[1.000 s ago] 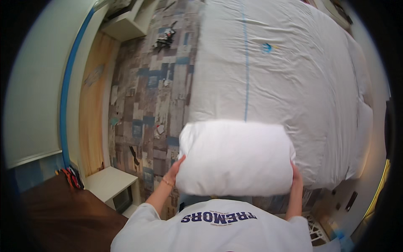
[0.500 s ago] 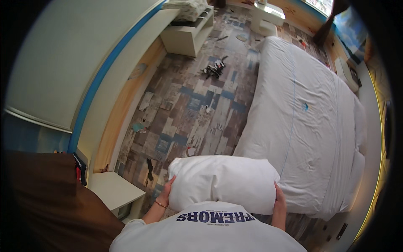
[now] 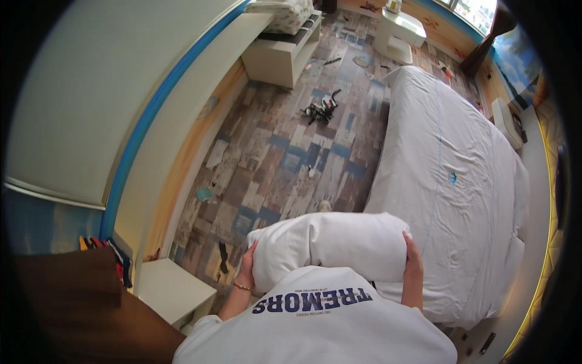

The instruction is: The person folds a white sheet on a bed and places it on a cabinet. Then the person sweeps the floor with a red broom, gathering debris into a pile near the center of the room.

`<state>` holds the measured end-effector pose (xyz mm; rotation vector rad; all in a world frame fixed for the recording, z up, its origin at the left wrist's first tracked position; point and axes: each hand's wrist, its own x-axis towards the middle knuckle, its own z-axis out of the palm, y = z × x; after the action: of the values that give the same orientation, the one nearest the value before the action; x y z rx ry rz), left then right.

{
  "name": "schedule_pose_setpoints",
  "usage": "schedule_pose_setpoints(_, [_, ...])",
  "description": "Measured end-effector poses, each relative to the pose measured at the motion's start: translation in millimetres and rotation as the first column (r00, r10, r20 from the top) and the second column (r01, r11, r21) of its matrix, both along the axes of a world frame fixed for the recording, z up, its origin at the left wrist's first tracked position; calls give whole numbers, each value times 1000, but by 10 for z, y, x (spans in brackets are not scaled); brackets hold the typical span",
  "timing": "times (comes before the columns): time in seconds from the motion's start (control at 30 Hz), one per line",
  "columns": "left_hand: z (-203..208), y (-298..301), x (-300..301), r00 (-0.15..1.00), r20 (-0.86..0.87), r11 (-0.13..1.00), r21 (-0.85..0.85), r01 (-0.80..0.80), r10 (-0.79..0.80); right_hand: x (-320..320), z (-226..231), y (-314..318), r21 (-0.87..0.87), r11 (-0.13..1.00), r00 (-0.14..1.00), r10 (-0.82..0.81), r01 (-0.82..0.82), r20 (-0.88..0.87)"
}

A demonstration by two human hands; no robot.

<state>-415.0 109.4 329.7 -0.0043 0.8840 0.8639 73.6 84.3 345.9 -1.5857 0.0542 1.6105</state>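
Observation:
A plump white pillow (image 3: 330,242) is held crosswise in front of my body, pressed near my white shirt (image 3: 315,330). My left hand (image 3: 246,267) grips its left end, fingers largely hidden by the pillow. At the opposite end, my right hand (image 3: 413,255) is closed on the fabric, the thumb side showing along the edge. A crease runs down the middle of the pillow. To the right, close beside my right hand, stands a bed (image 3: 451,212) covered by a wrinkled white sheet with thin blue lines.
Patchwork plank floor (image 3: 285,139) carries a black tangled item (image 3: 321,110), a teal cloth (image 3: 206,194) and a black strip (image 3: 224,258). A low white cabinet (image 3: 176,288) stands at the left, another bench-like cabinet (image 3: 273,64) farther ahead. A white desk (image 3: 403,27) is at the far end.
The view has shifted as I move, and room items sit slightly lower and farther right. Both hands keep their hold on the pillow. A foot tip now shows beyond it.

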Motion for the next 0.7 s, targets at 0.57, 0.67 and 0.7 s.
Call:
schedule_pose_setpoints(0.57, [269,4177,1326,998,32,999,18,50,-51,1142,211,4181,198,980,993,-29,7,111])
schedule_pose_setpoints(0.67, [141,4925,1580,998,-42,998,52,47,-45,1326,88,4930,199,980,983,-34,-3,182])
schedule_pose_setpoints(0.7, [87,5208,1646,995,-71,997,26,75,-73,1353,56,5148,211,977,982,-49,10,183])
